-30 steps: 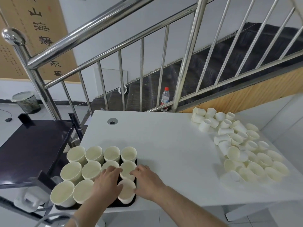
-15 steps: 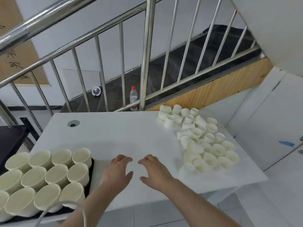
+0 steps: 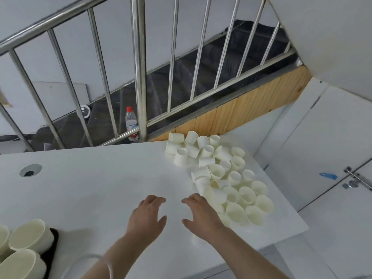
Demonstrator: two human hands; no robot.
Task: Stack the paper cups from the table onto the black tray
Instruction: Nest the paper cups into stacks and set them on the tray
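A loose pile of cream paper cups [image 3: 219, 174] covers the right part of the white table [image 3: 96, 184], some upright, some on their sides. The black tray [image 3: 52, 240] shows only its right edge at the lower left, with upright cups [image 3: 30, 236] standing on it. My left hand [image 3: 148, 216] hovers over the bare table middle, fingers relaxed, holding nothing. My right hand [image 3: 201, 214] is beside it, fingers spread and empty, its fingertips just short of the nearest cup [image 3: 215, 196] of the pile.
A steel stair railing [image 3: 138, 67] runs behind the table, with a plastic bottle [image 3: 131, 122] on the dark stairs beyond it. A cable hole [image 3: 30, 170] sits at the table's far left. White cabinet doors with a latch [image 3: 354, 179] stand to the right.
Both hands left the cups on the tray and moved right across the table to the edge of the loose pile. The view swung right, so most of the tray dropped out of sight.
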